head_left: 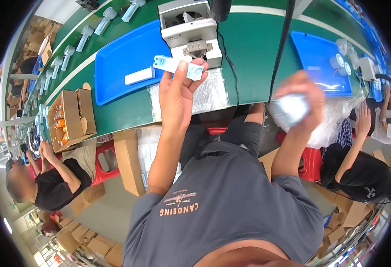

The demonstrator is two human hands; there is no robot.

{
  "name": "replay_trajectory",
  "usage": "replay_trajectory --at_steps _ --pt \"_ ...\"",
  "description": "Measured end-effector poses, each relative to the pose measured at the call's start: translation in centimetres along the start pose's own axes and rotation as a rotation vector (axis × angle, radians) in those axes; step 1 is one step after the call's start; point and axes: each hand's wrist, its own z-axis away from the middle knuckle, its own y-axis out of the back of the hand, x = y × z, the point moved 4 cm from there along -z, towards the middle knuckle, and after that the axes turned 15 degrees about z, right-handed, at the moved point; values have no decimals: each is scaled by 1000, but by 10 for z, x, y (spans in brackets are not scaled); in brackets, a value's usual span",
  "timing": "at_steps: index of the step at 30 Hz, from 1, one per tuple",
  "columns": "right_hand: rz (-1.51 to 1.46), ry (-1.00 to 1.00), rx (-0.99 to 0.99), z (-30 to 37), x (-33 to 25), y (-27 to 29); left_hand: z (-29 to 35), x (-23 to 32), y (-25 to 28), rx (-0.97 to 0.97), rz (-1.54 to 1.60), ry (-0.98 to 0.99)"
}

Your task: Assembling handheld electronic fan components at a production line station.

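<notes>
My left hand (176, 91) is closed around a long pale-blue and white plastic casing (166, 63), its hollow side partly showing. It holds the casing just in front of a grey-white benchtop machine (190, 32) with a metal fixture. Out to the right, my right hand (312, 100) is smeared by motion. Its fingers curl around a round, shiny pale-blue part (289, 110), whose details are blurred. A white rectangular plastic piece (140, 76) lies in the blue tray (106, 91) left of the machine.
Silvery sheeting (211, 91) covers the bench edge below the machine. Another blue tray (308, 46) at right bears round white parts (336, 61). A cardboard box (83, 111) of orange parts stands at left. Black cables hang over the green bench. Co-workers sit on both sides.
</notes>
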Motion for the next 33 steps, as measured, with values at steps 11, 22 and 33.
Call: replay_trajectory --at_steps 11,22,33 --pt "146 -407 -524 3 36 -95 14 -9 2 -58 -71 28" --pt "-933 -1213 -549 78 45 -111 55 -15 27 -35 -266 166" --pt "-204 -788 -673 81 28 -125 72 -1 34 -26 -221 122"
